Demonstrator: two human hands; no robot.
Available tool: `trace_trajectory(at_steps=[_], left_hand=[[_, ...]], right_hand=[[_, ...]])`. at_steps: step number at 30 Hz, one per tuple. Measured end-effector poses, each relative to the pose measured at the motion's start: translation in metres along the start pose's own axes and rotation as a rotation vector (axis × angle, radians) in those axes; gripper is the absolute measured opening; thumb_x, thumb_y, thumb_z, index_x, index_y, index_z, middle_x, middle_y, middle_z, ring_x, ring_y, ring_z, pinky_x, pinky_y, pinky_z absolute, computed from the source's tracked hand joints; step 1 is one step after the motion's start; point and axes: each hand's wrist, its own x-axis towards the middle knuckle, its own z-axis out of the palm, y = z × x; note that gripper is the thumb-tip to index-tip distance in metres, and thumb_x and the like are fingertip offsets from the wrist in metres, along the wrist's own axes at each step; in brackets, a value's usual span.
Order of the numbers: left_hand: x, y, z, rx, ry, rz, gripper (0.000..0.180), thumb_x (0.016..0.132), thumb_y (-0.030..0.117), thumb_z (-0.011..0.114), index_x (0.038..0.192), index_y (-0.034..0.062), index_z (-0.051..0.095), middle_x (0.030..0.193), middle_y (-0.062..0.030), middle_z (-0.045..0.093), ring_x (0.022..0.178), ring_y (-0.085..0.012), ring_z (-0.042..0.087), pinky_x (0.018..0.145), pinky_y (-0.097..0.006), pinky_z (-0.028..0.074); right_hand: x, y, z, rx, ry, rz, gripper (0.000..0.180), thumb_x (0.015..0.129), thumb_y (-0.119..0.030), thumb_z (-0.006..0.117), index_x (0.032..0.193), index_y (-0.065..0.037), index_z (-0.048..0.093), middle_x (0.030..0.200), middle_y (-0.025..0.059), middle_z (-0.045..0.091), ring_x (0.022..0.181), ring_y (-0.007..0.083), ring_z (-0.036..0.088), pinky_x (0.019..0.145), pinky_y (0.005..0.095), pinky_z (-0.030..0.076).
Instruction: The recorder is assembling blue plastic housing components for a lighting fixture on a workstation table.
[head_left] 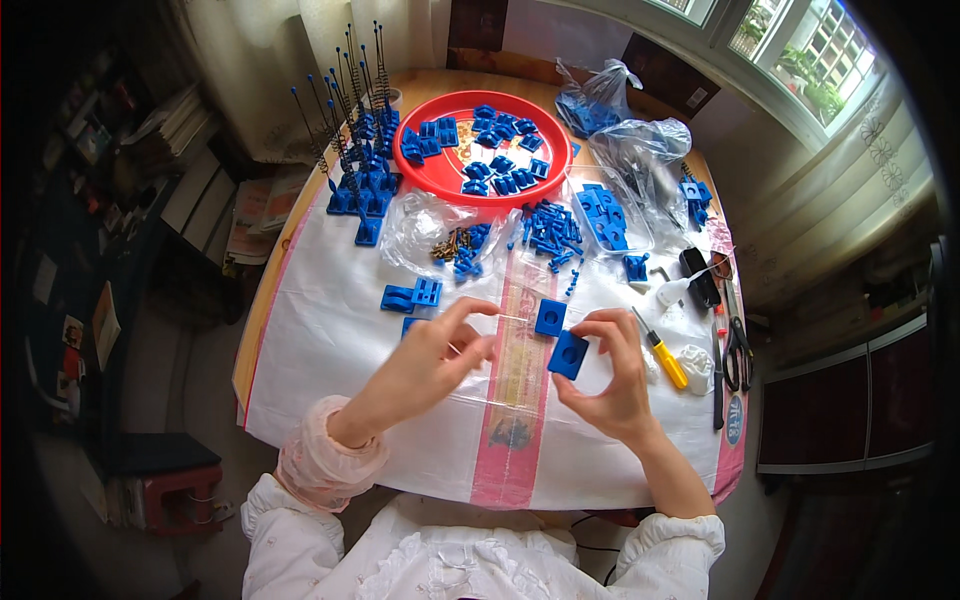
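Note:
Between the thumb and fingers of my right hand (612,382) is a small blue square block (568,354) with a round hollow in its face. Just beyond it, on the cover, lies a matching blue square block (549,317). My left hand (425,350) is over the cover to the left, its thumb and forefinger apart. A thin white stick (514,318) shows by its forefinger tip; whether they touch I cannot tell. Past that hand sit blue slotted pieces (411,295), and another blue piece (410,326) is partly hidden behind it.
A red round tray (405,172) holds several blue parts. Blue pegs (551,232) lie beside a bag of screws (452,245) and a clear box (648,243). Coiled-wire assemblies (365,185) stand far left. A yellow-handled screwdriver (667,362), white bottle (674,292) and scissors (738,358) lie right.

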Motion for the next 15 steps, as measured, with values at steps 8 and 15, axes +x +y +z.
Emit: trace_trajectory(at_steps=[8, 15], left_hand=[[-0.008, -0.012, -0.028, 0.738, 0.382, 0.104, 0.020, 0.082, 0.002, 0.071, 0.101, 0.0025, 0.069, 0.096, -0.0104, 0.067, 0.093, -0.0286, 0.064, 0.081, -0.038, 0.052], [-0.012, -0.020, -0.036, 0.833, 0.267, 0.019, 0.034, 0.071, 0.007, 0.082, 0.103, 0.0036, 0.071, 0.102, -0.0093, 0.066, 0.100, -0.0283, 0.062, 0.087, -0.038, 0.051]], right_hand=[[0.010, 0.003, -0.022, -0.097, -0.023, 0.032, 0.046, 0.061, -0.008, 0.080, 0.101, -0.004, 0.059, 0.100, 0.0100, 0.053, 0.096, 0.0268, 0.052, 0.083, 0.0371, 0.044], [0.012, 0.006, -0.015, -0.058, -0.148, 0.014, 0.040, 0.064, -0.009, 0.079, 0.099, -0.003, 0.062, 0.098, 0.0103, 0.057, 0.096, 0.0284, 0.052, 0.083, 0.0379, 0.044]])
